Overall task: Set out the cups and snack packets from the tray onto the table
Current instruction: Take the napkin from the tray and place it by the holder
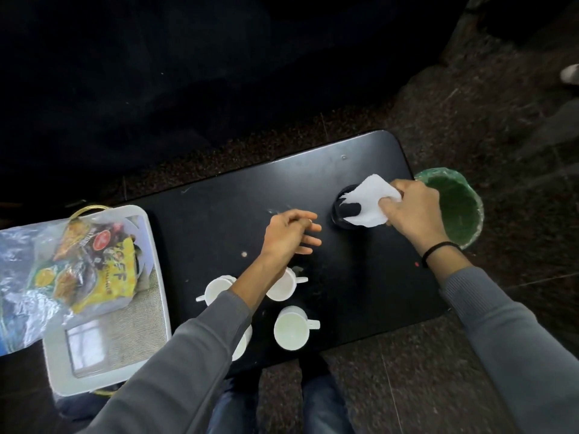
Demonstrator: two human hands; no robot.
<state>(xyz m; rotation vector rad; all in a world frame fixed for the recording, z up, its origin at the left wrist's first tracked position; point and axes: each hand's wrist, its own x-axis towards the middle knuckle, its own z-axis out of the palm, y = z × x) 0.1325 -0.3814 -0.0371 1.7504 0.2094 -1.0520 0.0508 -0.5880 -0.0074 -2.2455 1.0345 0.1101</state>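
Note:
Several white cups stand on the black table (219, 220) near its front edge: one (293, 328) in front, one (216, 291) to the left, another (283, 285) partly under my left forearm. Yellow snack packets (94, 270) in a clear plastic bag lie on the white tray (103, 368) at the left. My left hand (289, 238) hovers above the table's middle, fingers loosely curled, holding nothing. My right hand (413, 211) grips a white tissue (368, 202) over a round black holder (344, 211) at the table's right end.
A green bin (454, 208) with a plastic liner stands on the floor just past the table's right end. Small crumbs and spots dot the tabletop. My knees show below the front edge. Dark furniture fills the far side.

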